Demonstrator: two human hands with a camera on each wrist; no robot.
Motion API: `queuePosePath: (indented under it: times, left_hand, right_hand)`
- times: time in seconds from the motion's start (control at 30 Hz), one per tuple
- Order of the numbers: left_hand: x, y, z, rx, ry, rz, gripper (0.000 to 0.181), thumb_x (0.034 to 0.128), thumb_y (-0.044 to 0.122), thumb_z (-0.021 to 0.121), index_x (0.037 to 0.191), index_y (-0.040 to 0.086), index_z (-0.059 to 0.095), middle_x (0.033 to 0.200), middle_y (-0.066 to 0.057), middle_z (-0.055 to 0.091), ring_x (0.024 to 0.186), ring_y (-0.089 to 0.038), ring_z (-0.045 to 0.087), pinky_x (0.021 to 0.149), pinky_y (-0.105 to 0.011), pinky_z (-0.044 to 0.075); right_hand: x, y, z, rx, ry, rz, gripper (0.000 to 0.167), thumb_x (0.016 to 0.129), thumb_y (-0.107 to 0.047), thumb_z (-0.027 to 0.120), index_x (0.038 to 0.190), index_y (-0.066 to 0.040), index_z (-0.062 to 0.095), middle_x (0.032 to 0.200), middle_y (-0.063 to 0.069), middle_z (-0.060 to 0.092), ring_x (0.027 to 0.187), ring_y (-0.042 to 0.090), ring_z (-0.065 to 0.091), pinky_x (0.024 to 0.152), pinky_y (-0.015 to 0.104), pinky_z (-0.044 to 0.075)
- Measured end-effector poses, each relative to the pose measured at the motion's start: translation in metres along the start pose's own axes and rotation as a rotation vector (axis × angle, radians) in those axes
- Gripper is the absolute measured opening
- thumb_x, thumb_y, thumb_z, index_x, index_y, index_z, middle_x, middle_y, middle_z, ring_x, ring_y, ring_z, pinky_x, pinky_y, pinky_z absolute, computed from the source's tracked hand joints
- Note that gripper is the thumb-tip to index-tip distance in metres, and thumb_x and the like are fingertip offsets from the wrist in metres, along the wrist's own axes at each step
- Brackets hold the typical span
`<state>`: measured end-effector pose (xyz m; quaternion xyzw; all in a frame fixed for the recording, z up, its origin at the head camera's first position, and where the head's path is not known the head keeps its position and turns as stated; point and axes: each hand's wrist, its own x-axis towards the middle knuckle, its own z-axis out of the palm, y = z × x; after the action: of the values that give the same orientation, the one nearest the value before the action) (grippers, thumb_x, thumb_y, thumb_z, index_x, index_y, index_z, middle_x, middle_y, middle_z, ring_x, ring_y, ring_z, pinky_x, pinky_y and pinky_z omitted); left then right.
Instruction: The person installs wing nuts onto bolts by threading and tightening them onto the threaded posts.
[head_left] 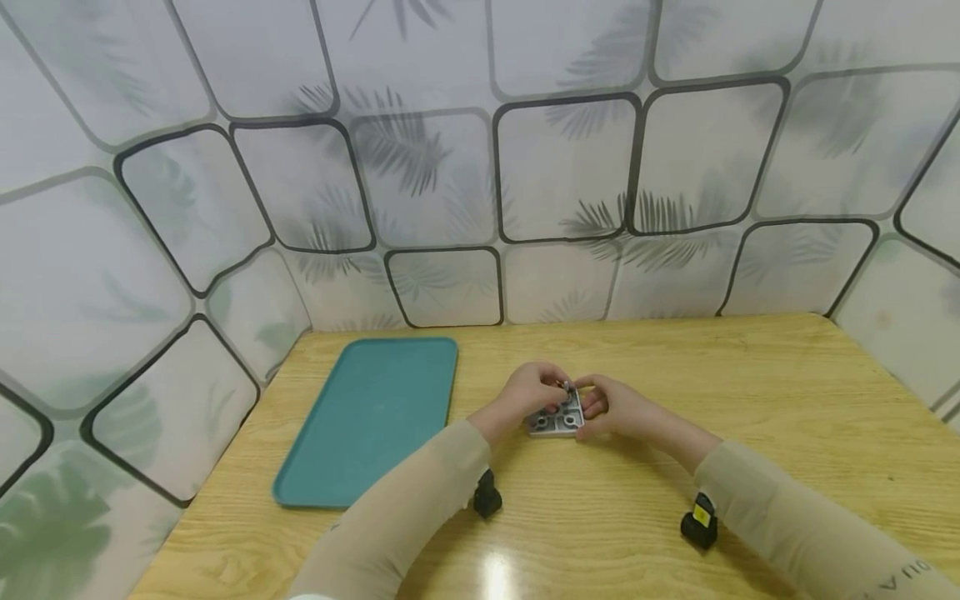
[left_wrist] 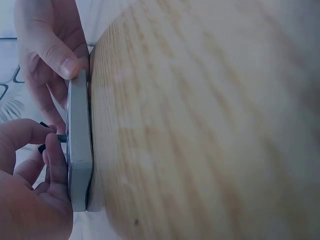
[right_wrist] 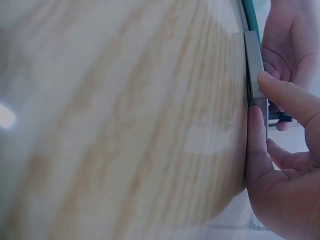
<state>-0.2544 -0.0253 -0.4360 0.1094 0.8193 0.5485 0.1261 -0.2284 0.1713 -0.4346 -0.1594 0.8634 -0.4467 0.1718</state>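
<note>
A square grey plate [head_left: 557, 432] with round raised holes lies on the wooden table, its face with the holes up. My left hand [head_left: 534, 390] is over its far part, pinching a small dark screw [left_wrist: 61, 138] that stands upright at the plate's face. Dark bits of the screw's upper end show between the fingers in the left wrist view; the rest is hidden. On the plate's right side my right hand [head_left: 621, 408] grips the edge. In the right wrist view its thumb touches the plate's rim [right_wrist: 255, 65], with a finger low against the side.
A teal tray [head_left: 375, 417] lies on the table [head_left: 750, 400] to the left of the hands. Behind the table hangs a patterned curtain-like wall [head_left: 562, 167]. Black wrist cameras [head_left: 487, 495] hang under both sleeves, close above the table.
</note>
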Motion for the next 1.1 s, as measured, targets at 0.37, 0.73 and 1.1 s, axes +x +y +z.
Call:
queuePosePath:
  times: [0.37, 0.73, 1.1]
  left_hand:
    - [-0.001, 0.000, -0.001, 0.033, -0.002, 0.008, 0.021, 0.0925, 0.004, 0.077, 0.113, 0.006, 0.079, 0.077, 0.002, 0.057, 0.066, -0.011, 0.057, 0.061, -0.021, 0.050]
    - [-0.001, -0.002, 0.007, 0.012, 0.113, -0.018, 0.028, 0.0933, 0.031, 0.084, 0.100, 0.006, 0.072, 0.079, 0.003, 0.059, 0.059, -0.009, 0.058, 0.055, -0.019, 0.049]
    - [-0.001, -0.001, 0.009, 0.044, 0.134, -0.012, 0.020, 0.0949, 0.020, 0.082, 0.098, 0.005, 0.070, 0.082, 0.002, 0.061, 0.060, -0.007, 0.057, 0.056, -0.017, 0.050]
  right_hand:
    - [-0.001, -0.001, -0.001, -0.006, -0.004, -0.006, 0.087, 0.086, -0.006, 0.088, 0.154, 0.011, 0.037, 0.123, 0.022, 0.060, 0.111, 0.028, 0.064, 0.095, 0.036, 0.056]
    - [0.001, 0.002, 0.000, -0.025, 0.009, 0.007, 0.082, 0.085, -0.008, 0.089, 0.149, 0.011, 0.042, 0.122, 0.022, 0.061, 0.111, 0.028, 0.065, 0.095, 0.037, 0.056]
    - [0.000, 0.002, 0.000, -0.008, 0.008, -0.019, 0.082, 0.084, -0.005, 0.089, 0.150, 0.010, 0.043, 0.120, 0.020, 0.061, 0.108, 0.026, 0.064, 0.094, 0.035, 0.056]
